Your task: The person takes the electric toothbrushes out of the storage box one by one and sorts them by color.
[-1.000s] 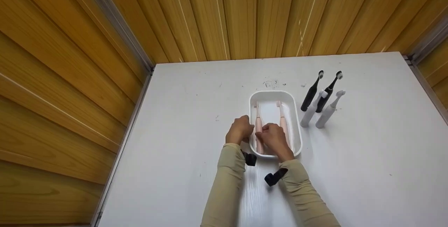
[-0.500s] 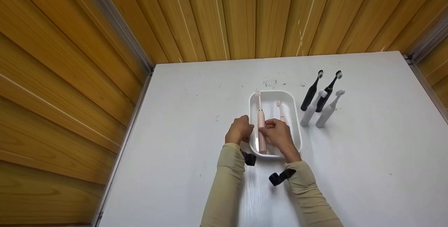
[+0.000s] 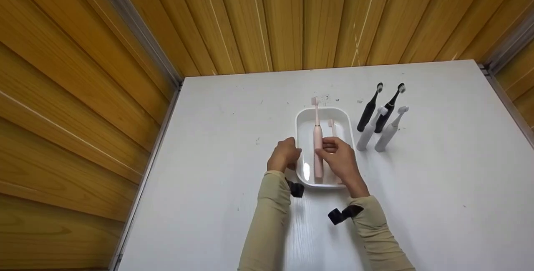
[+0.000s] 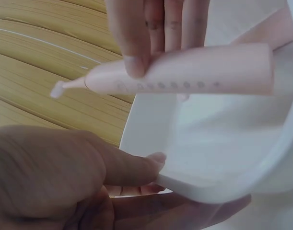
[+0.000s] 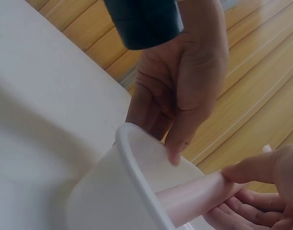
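Observation:
My right hand (image 3: 343,159) pinches a pink electric toothbrush (image 3: 318,148) by its handle, thumb on one side and fingers on the other. The brush is raised over the white tray (image 3: 304,114), its head reaching past the far rim. In the left wrist view a row of small marks shows along the pink handle (image 4: 184,72). With thumb inside and fingers outside, my left hand (image 3: 285,154) grips the tray's left wall; the right wrist view shows this left hand (image 5: 184,91) at the rim too. A second pink toothbrush (image 3: 332,126) lies in the tray, partly hidden by my right hand.
Right of the tray stand two black electric toothbrushes (image 3: 368,112) and two white ones (image 3: 387,135), upright in a close group. The white table (image 3: 217,158) meets wooden panel walls (image 3: 275,20) at the back and left.
The left pink toothbrush has come up from the tray floor in my right hand and shifted right and away from me. My left hand stays on the tray wall.

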Tool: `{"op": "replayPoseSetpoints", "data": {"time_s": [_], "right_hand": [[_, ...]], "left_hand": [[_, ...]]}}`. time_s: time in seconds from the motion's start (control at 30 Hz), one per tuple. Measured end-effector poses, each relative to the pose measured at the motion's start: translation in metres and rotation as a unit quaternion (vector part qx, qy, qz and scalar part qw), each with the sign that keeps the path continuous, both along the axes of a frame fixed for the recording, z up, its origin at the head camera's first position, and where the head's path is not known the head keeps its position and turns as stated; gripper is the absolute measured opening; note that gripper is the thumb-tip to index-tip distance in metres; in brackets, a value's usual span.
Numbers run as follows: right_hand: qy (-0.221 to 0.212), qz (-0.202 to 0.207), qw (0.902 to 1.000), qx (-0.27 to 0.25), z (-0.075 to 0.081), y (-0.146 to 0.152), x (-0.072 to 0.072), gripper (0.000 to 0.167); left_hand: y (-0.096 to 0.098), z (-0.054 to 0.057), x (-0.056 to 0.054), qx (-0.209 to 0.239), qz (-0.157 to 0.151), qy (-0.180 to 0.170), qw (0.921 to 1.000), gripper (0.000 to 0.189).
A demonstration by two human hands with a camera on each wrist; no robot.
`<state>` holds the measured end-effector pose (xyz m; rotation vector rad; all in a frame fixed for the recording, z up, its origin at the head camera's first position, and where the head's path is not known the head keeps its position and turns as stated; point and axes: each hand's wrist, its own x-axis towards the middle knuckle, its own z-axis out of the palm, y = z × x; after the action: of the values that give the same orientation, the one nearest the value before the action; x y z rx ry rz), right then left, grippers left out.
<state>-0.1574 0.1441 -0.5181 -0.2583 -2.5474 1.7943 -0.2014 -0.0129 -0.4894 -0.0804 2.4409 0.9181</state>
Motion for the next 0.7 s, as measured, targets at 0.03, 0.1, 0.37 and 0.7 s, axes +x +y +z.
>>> {"op": "replayPoseSetpoints", "data": {"time_s": [0.03, 0.1, 0.37, 0.7], "right_hand": [[0.003, 0.002, 1.0000, -0.003, 0.000, 0.002, 0.001, 0.039], [0.007, 0.006, 0.9999, -0.011, 0.001, 0.005, 0.002, 0.040], [0.047, 0.019, 0.9966, -0.065, 0.016, 0.014, 0.014, 0.041], [0.112, 0.032, 0.9876, -0.105, 0.011, 0.041, 0.021, 0.043]], "left_hand": [[0.000, 0.000, 0.000, 0.003, 0.002, -0.001, 1.0000, 0.033], [0.000, 0.000, 0.000, 0.010, 0.008, -0.006, 0.9999, 0.031], [0.000, 0.001, -0.001, 0.002, 0.006, -0.013, 0.9999, 0.027], [0.001, 0.000, -0.002, 0.008, 0.015, -0.021, 0.9996, 0.029]]}}
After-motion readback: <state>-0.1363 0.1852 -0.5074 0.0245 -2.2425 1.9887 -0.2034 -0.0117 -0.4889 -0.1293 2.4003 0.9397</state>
